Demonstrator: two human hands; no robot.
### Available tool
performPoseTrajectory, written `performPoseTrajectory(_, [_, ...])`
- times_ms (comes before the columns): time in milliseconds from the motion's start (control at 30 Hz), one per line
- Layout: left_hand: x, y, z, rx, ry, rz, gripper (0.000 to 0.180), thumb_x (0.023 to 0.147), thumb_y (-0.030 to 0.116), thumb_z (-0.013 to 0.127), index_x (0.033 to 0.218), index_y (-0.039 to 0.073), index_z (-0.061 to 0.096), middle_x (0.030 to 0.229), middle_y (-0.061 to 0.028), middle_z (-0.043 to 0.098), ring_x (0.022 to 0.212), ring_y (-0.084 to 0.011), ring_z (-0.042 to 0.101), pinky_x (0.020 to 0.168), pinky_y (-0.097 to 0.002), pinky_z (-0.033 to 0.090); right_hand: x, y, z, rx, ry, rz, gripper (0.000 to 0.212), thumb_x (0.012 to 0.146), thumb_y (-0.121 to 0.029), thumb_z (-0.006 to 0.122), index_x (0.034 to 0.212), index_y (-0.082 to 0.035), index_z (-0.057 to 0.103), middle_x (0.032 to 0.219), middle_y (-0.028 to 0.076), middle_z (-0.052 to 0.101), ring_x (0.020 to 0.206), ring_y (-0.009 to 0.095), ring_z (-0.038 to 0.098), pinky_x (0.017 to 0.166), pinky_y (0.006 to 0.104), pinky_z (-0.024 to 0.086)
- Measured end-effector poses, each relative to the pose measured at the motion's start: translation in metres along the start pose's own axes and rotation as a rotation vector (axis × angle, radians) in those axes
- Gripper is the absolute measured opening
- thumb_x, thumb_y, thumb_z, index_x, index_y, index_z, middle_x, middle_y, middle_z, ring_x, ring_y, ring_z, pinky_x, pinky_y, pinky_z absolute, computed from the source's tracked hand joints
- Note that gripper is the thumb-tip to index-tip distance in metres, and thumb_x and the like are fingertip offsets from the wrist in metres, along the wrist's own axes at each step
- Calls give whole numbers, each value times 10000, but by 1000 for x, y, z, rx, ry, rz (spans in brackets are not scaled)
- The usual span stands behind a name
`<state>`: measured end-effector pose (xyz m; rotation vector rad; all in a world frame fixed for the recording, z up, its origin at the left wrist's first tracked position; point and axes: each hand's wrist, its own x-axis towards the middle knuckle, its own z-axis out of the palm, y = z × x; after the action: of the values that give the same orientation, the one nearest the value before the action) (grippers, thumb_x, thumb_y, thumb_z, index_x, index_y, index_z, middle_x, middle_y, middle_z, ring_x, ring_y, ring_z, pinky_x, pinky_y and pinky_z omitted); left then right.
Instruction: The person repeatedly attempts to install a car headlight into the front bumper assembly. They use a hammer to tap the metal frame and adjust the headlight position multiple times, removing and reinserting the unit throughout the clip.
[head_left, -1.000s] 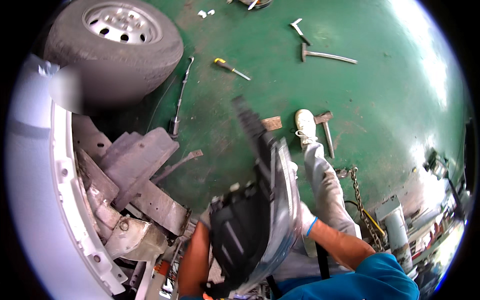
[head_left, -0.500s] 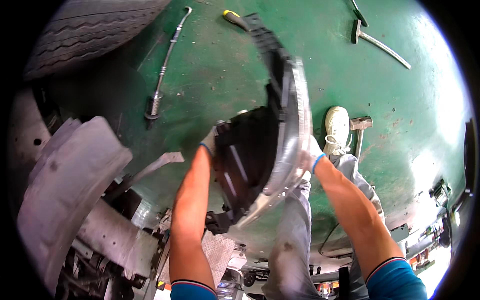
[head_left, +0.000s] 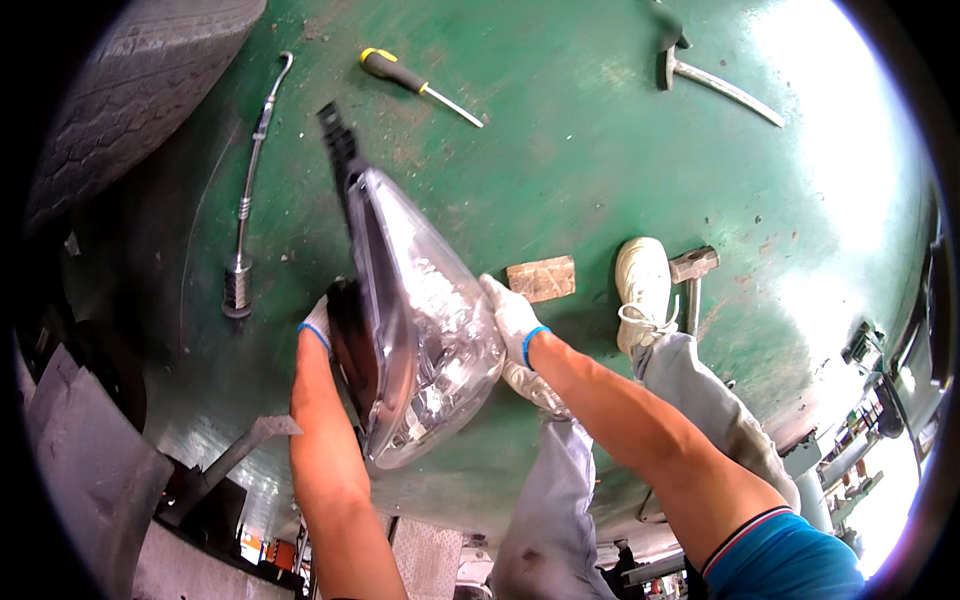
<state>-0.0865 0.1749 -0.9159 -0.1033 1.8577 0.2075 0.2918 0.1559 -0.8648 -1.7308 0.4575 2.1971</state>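
Between my two hands I hold a car headlight (head_left: pixel 440 335) above the green floor. Its clear lens faces up and to the right, and a black mounting arm (head_left: pixel 340 140) sticks out at its far end. My left hand (head_left: pixel 317 322), in a white glove with a blue cuff, grips the dark housing (head_left: pixel 352 335) on the left side; its fingers are partly hidden behind it. My right hand (head_left: pixel 512 315), gloved the same way, is pressed against the lens's right edge. A wooden block (head_left: pixel 541 279) lies on the floor just beyond my right hand.
On the floor lie a yellow-and-black screwdriver (head_left: pixel 395 72), a long hooked metal rod (head_left: pixel 250 180), a pale-handled hammer (head_left: pixel 730 92) and a sledgehammer (head_left: pixel 693 265) beside my shoe (head_left: pixel 642 285). A tyre (head_left: pixel 140 90) stands far left, bent metal panels (head_left: pixel 85 470) near left.
The headlight has turned so its lens faces up more, and it sits farther left in view. The screwdriver's shaft and the wooden block have come into sight. Both hands still hold the headlight.
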Motion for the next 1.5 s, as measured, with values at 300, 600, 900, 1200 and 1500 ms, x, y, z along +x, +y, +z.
performPoseTrajectory(300, [-66, -9, -8, -342, -178, -24, 589, 1048, 544, 397, 1354, 91, 615, 1297, -118, 668, 1168, -334, 632, 1018, -501, 518, -59, -141, 6, -1105, -185, -144, 648, 970, -583, 523, 1246, -21, 691, 1158, 262, 713, 1079, 373, 691, 939, 436, 541])
performPoseTrajectory(600, [-50, -48, -47, -197, -40, 238, 458, 1065, 321, 524, 1343, -24, 641, 1299, -106, 680, 1163, -220, 615, 1061, -343, 443, -53, -412, -165, -1823, 923, -1034, 492, 878, -59, 522, 1366, -102, 577, 1375, 189, 594, 1243, 413, 584, 1044, 478, 494])
performPoseTrajectory(900, [-274, 11, 54, 428, 627, 687, 485, 1005, 424, 599, 1239, 9, 691, 1182, -228, 715, 1082, -373, 683, 934, -454, 510, -105, -301, -219, -1735, 885, -970, 185, 879, -130, 605, 1057, -98, 565, 1030, 196, 637, 901, 435, 675, 769, 541, 546])
performPoseTrajectory(1200, [-592, -111, 185, 837, 29, 654, 340, 950, 442, 580, 976, 117, 676, 1098, -173, 691, 976, -381, 673, 863, -523, 518, -338, -154, -266, -1528, 546, -707, 280, 864, -96, 630, 1112, 33, 617, 1084, 278, 683, 1010, 468, 667, 849, 526, 544])
performPoseTrajectory(1500, [-964, 74, 15, -18, -248, 1473, 425, 1046, 251, 555, 1384, -8, 560, 1319, -153, 659, 1183, -281, 653, 1016, -425, 523, -530, -158, -234, -1422, 465, -174, 336, 977, -135, 522, 1270, -2, 620, 912, 165, 723, 887, 355, 733, 841, 433, 590])
